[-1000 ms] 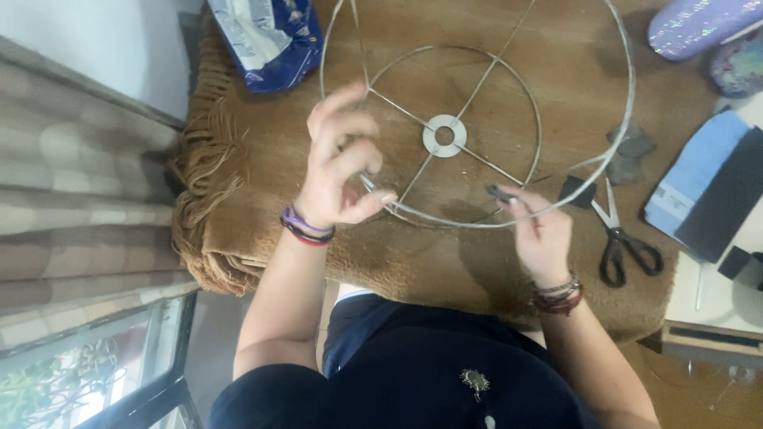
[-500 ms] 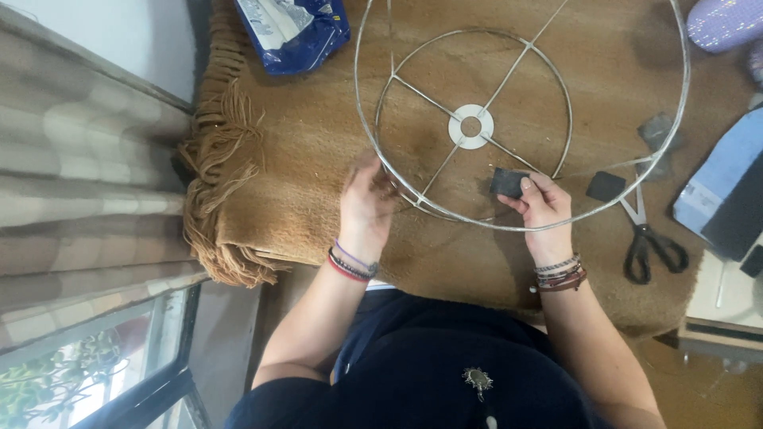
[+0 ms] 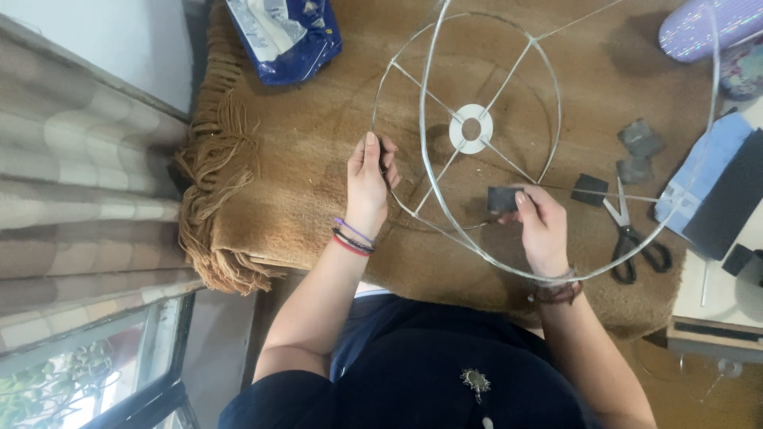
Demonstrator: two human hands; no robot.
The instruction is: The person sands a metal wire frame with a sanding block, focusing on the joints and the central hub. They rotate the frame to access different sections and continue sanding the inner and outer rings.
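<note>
I see left hand [image 3: 367, 184] gripping wire frame [image 3: 477, 135]; right hand [image 3: 543, 229] pinches dark pad [image 3: 502, 199] on its rim; progress unclear.

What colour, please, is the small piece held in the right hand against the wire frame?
Dark grey, nearly black; the small piece shows best in the head view.

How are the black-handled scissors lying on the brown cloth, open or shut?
Open: the scissors' two blades spread apart, pointing away from the person.
</note>
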